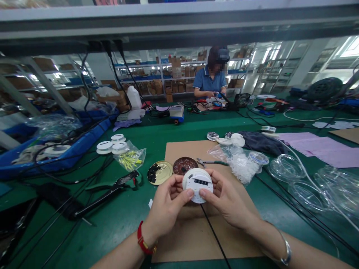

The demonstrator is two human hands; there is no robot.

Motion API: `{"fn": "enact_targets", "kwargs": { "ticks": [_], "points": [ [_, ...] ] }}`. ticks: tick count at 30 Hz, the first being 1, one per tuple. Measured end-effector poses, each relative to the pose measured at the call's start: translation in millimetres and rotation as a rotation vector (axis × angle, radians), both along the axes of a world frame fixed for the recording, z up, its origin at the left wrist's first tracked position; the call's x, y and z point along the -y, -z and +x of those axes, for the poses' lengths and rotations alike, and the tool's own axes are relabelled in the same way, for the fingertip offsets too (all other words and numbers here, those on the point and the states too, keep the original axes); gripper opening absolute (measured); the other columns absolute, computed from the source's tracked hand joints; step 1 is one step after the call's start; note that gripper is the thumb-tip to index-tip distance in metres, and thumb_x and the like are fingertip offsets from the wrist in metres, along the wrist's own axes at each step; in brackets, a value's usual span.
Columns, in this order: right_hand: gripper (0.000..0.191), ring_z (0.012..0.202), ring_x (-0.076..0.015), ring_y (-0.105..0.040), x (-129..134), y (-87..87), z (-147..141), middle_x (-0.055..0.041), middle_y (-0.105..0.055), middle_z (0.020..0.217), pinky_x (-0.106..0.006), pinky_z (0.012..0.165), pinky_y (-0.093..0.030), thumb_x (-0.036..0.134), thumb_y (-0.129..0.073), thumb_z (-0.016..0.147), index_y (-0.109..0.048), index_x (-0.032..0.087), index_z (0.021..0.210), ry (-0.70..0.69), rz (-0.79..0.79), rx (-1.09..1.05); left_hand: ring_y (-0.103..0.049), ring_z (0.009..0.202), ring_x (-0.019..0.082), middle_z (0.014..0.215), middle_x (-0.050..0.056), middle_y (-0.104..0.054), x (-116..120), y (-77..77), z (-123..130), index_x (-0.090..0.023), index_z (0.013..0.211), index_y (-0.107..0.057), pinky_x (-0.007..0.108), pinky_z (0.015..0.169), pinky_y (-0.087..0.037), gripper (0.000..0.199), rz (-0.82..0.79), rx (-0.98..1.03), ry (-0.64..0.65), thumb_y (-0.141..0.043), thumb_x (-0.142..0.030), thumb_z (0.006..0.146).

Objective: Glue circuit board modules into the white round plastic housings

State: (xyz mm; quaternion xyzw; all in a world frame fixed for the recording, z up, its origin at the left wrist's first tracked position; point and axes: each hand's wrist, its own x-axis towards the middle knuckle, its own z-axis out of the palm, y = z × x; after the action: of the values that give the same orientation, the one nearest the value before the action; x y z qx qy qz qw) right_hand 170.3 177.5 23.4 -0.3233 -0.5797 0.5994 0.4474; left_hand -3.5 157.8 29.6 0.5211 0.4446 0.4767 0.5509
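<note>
A round white plastic disc-shaped housing (pixel 198 191), with a dark rectangular window across its face, is held up over a brown cardboard sheet (pixel 185 239). My left hand (pixel 168 203) grips its left edge, thumb on the face. On the opposite edge, my right hand (pixel 228 198) closes in the same way, thumb pressed on the front. A black cable (pixel 214 231) runs down from below the disc toward me. Just behind it sit a brown round part (pixel 183 164) and a gold-coloured lid (pixel 165 170) with black material on it. Green-handled pliers (pixel 214 162) lie behind my right hand.
Several white round housings (pixel 104 147) stand left, near a bag of yellow-green pieces (pixel 130 158) and a wire stripper (pixel 117 185). To the right are a bag of white pieces (pixel 242 166) and coiled clear tubing (pixel 288 168). A co-worker (pixel 211 80) works across the bench.
</note>
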Motion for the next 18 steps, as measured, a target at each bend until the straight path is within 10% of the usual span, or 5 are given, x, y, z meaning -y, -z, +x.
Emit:
{"fn": "enact_targets", "kwargs": {
  "ticks": [9,15,18],
  "points": [
    [0.047,0.096,-0.0238,-0.062,-6.9,17.2,-1.3,-0.0065,-0.064,0.108,-0.035,0.083,-0.051,0.047,-0.07,0.076,-0.048,0.025,0.111,0.217,0.097,0.014,-0.056,0.108,0.021,0.121,0.011,-0.057,13.8,13.2,33.2,-0.017,0.122,-0.047,0.032,0.089,-0.047,0.059,-0.039,0.29,0.149,-0.07,-0.045,0.075],
    [0.057,0.102,-0.0239,-0.056,9.6,28.0,3.4,-0.0088,-0.054,0.12,-0.039,0.089,-0.048,0.057,-0.052,0.086,-0.037,0.027,0.132,-0.059,0.402,0.182,-0.035,0.051,0.005,0.071,-0.003,-0.045,34.7,-13.5,-2.1,-0.015,0.101,-0.052,0.017,0.042,-0.031,0.044,-0.076,0.199,-0.288,-0.054,-0.054,0.079],
    [0.046,0.097,-0.0207,-0.059,27.3,24.2,0.2,-0.0071,-0.057,0.116,-0.038,0.087,-0.05,0.032,-0.052,0.089,-0.037,0.029,0.133,-0.191,0.537,0.321,-0.028,0.046,0.006,0.064,-0.004,-0.041,44.1,-53.7,-72.4,-0.015,0.088,-0.054,0.02,0.04,-0.03,0.047,0.167,-0.49,-0.728,-0.033,-0.057,0.084]
  ]
}}
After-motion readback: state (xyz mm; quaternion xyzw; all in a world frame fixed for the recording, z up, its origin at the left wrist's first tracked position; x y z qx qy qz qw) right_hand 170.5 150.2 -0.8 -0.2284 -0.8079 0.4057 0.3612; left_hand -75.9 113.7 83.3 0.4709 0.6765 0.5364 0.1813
